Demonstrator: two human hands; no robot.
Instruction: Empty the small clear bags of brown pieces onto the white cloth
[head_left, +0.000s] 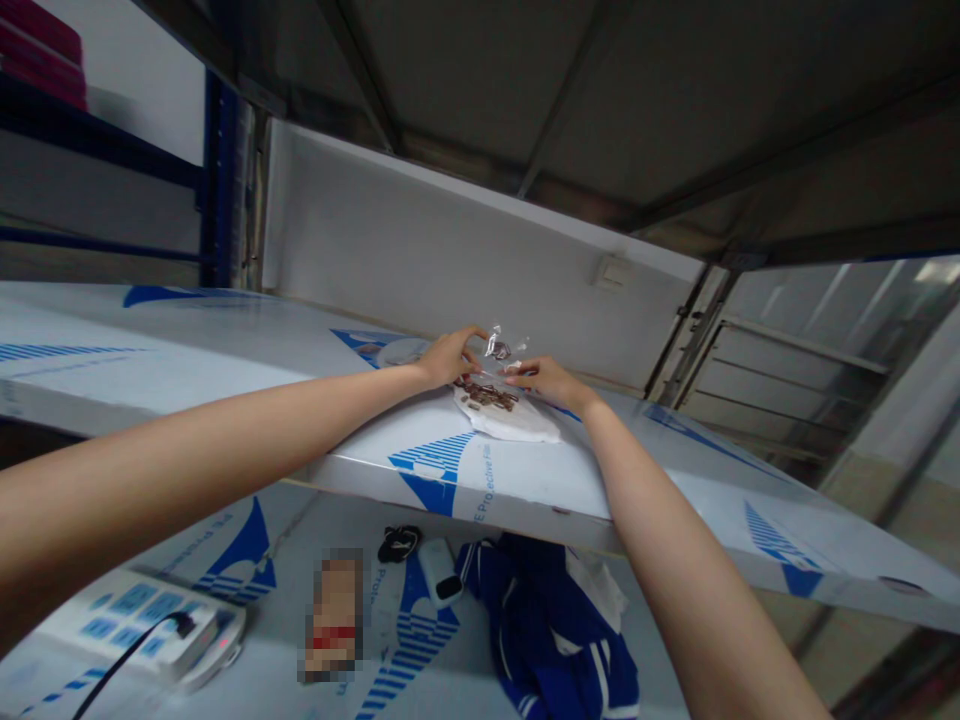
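Observation:
My left hand (452,358) and my right hand (546,380) reach out over the upper shelf board, close together. Between them is a small clear plastic bag (497,345) with something dark reddish-brown inside. The fingers of both hands pinch the bag from either side. Just below it, a pile of small brown pieces (491,398), perhaps metal, lies on a white cloth or sheet (517,427). Their exact kind is too small to tell. Beside my left wrist, another clear plastic item (401,351) rests on the board.
The film-covered shelf board (247,345) has a front edge under my forearms, with another shelf (600,120) overhead. On the level below are a power strip (142,620) with a black cable, a pale device (440,573), a black cord bundle (398,543) and a blue garment (540,620).

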